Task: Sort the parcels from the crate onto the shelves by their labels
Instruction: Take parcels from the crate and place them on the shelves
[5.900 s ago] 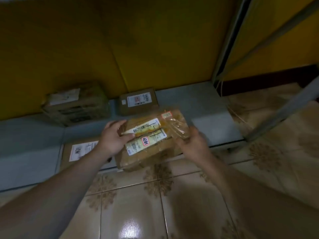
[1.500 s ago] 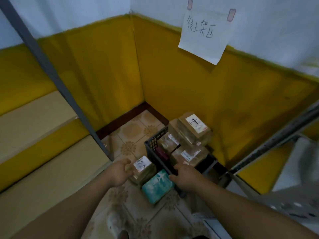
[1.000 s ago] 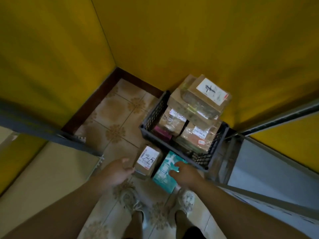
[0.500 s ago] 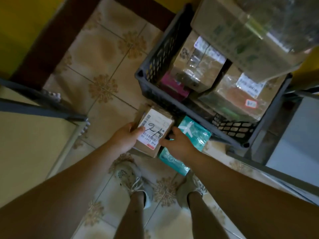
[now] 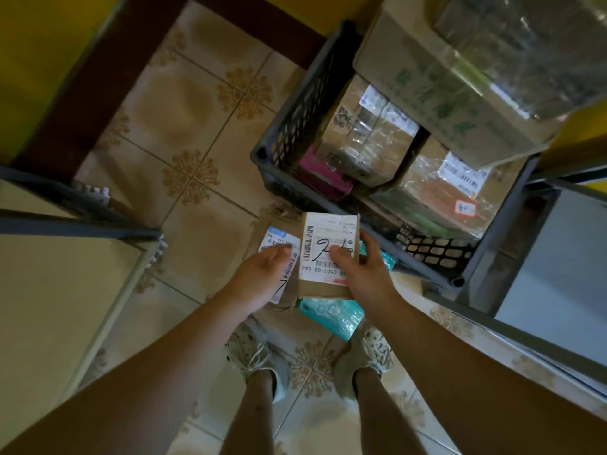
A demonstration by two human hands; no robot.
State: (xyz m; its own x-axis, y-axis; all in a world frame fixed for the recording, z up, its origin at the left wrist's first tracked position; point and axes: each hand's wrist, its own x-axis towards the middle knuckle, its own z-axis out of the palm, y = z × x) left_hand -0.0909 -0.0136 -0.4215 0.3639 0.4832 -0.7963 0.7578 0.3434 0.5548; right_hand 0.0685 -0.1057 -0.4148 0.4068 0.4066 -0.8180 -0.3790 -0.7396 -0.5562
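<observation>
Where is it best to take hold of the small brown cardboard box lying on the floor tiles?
Probably its two long sides, from above with the left hand: the small brown cardboard box lies flat, label up, and the dark plastic crate stands close to its far end.

Dim warm light, glare on tape, wide-angle edge distortion

head cam, steep downward, close
</observation>
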